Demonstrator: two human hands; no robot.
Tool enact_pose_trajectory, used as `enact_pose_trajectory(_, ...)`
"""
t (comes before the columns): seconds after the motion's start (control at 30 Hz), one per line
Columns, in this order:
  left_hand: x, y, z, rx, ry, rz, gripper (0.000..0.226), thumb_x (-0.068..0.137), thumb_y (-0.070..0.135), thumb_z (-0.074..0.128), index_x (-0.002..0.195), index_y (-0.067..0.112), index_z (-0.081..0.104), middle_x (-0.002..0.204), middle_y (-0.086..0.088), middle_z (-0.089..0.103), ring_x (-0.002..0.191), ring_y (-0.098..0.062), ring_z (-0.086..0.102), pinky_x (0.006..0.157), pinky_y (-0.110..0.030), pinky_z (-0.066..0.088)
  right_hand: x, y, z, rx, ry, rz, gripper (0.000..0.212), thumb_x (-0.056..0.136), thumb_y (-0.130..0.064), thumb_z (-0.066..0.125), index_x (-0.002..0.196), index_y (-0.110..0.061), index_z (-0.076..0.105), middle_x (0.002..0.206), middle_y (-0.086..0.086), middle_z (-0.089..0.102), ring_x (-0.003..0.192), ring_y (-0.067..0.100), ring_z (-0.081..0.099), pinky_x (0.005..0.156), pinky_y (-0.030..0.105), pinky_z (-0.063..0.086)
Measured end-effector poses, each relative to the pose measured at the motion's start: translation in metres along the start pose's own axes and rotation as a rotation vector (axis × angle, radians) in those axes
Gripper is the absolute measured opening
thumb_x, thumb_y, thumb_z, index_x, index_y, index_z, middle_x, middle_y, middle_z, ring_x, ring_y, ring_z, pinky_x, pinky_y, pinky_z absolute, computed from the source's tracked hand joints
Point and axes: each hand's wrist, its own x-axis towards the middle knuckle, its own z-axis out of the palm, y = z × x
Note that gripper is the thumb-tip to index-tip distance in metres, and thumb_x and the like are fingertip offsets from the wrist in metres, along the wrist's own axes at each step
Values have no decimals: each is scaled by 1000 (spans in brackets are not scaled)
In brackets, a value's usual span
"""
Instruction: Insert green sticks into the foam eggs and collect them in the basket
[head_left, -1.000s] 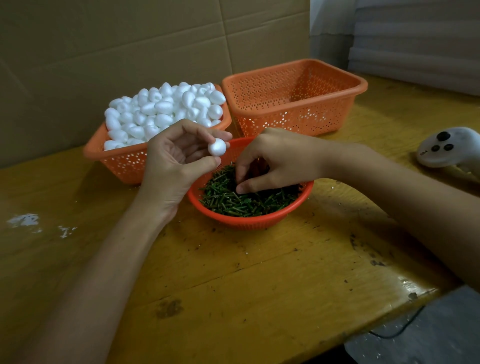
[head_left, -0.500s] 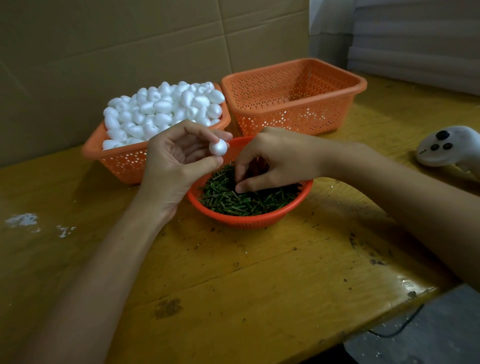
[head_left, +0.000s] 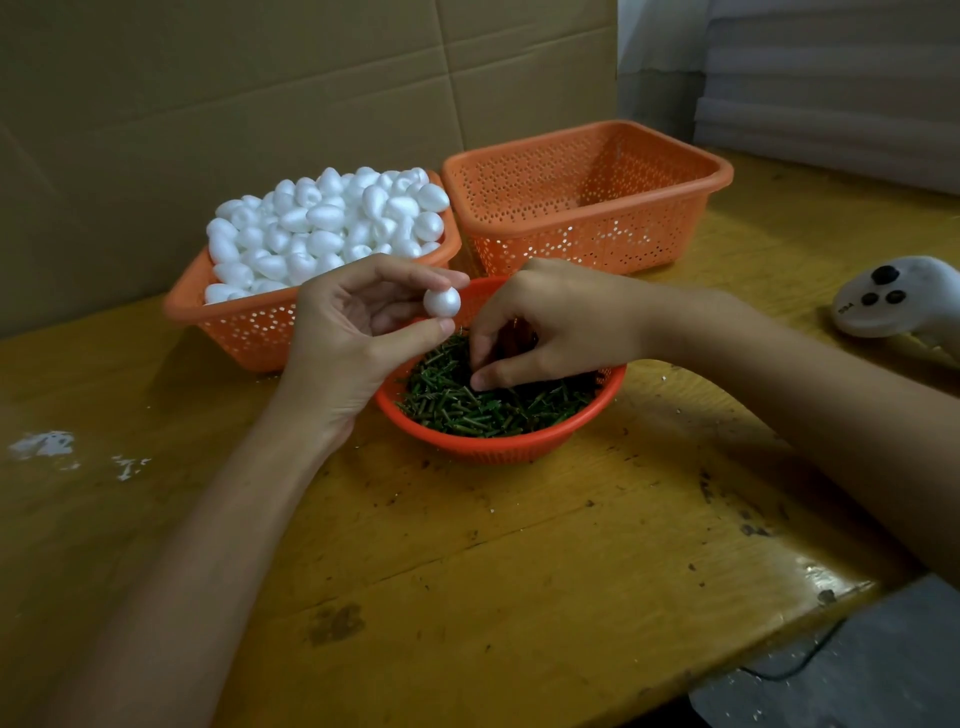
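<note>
Pinching a small white foam egg (head_left: 442, 302) between thumb and fingertips of the left hand (head_left: 353, 338), just over the rim of a round orange mesh bowl (head_left: 498, 449). Dipping curled fingers of the right hand (head_left: 550, 322) into the short green sticks (head_left: 467, 410) heaped there; cannot tell whether gripping one. Beyond the left hand, an orange basket heaped with white foam eggs (head_left: 244, 327); beyond the right hand, an empty orange perforated basket (head_left: 587, 228).

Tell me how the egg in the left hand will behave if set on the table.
Probably very light: the left hand pinches the egg between thumb and finger. Likely to roll, being smooth and rounded. Its foam may dent under a hard squeeze.
</note>
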Motion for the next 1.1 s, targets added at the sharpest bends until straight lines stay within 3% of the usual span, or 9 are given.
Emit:
enact_pose_trajectory(0.43,0,-2,-1,22,-5,2,31,80,-15,80,102,6,73,112,-10,80,109,-26,75,93,-29,60,0,2,0,-7,2,-14,15,92,-44,76,98,-30,80,88,-19,75,72,-13,58,71,5,38)
enact_pose_trajectory(0.57,0,-2,-1,20,8,-3,32,80,-13,81,103,8,74,113,-10,80,111,-26,75,93,-28,59,0,2,0,-7,0,-23,16,92,-43,75,98,-29,80,90,-19,76,79,-7,62,74,10,42)
enact_pose_trajectory(0.7,0,-2,-1,16,13,-6,32,79,-14,80,102,8,74,112,-7,80,111,-24,75,94,-28,59,0,2,0,-15,4,-24,14,93,-42,75,98,-30,80,85,-22,73,72,-14,58,70,4,37)
enact_pose_trajectory(0.87,0,-1,-1,15,11,-11,33,79,-14,80,103,7,74,112,-9,80,110,-26,75,94,-30,60,0,2,-1,-27,-5,-29,9,93,-29,74,101,-30,80,93,-18,76,85,-6,60,75,6,39)
enact_pose_trajectory(1.0,1,-2,0,16,14,-20,33,78,-14,81,103,7,74,111,-10,80,107,-26,75,95,-32,60,0,1,-2,-18,-17,-18,17,89,-21,75,102,-30,81,96,-18,77,90,-3,64,82,12,44)
enact_pose_trajectory(1.1,1,-2,-1,21,14,-23,31,78,-12,81,103,6,75,111,-10,80,107,-26,75,95,-32,61,0,1,-2,-8,-14,-22,22,86,-17,76,102,-31,81,97,-18,76,88,-6,61,80,8,41)
